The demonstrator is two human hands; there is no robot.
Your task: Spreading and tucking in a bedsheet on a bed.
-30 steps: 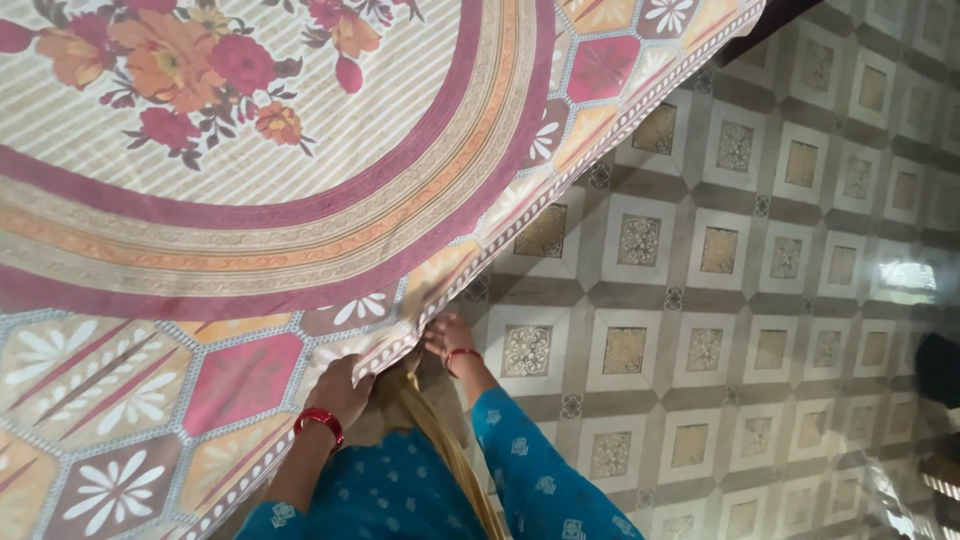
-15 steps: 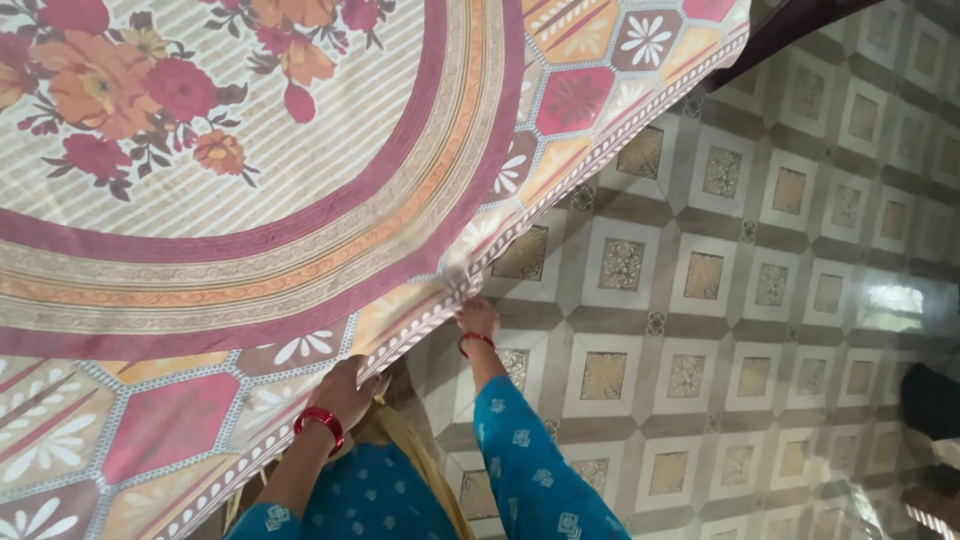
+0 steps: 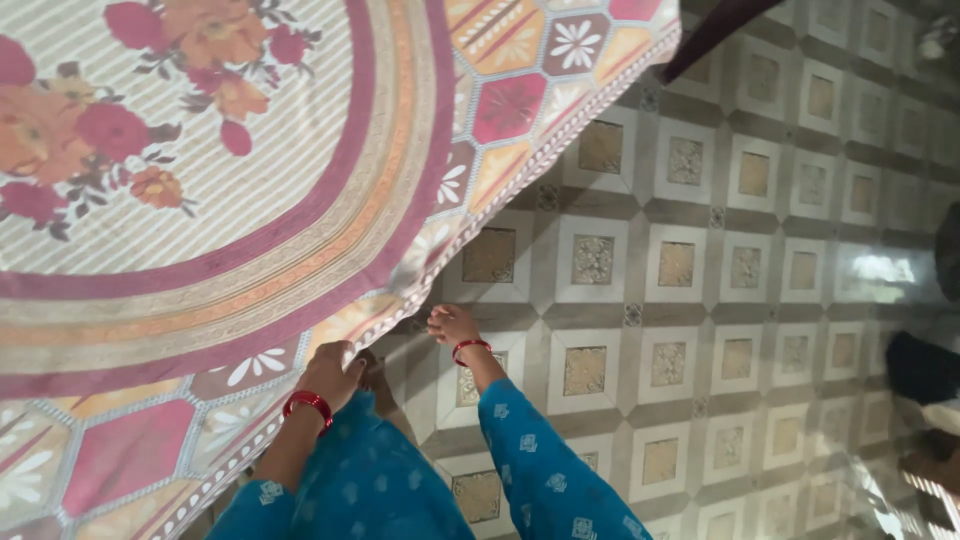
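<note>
Grip of both hands closed on the hem of a large floral bedsheet [image 3: 200, 200] in pink, cream and orange cotton. Left hand [image 3: 330, 372], red bangle at the wrist, fingers curled around the patterned border. Right hand [image 3: 452, 324] pinches the same edge just beside it. Sheet spreads up and left, over a beige square-patterned tile floor [image 3: 700, 300].

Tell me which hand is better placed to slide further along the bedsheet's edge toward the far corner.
Right. The right hand already grips the bedsheet edge further along toward that corner, over open tiled floor; the left hand holds nearer the body.
</note>
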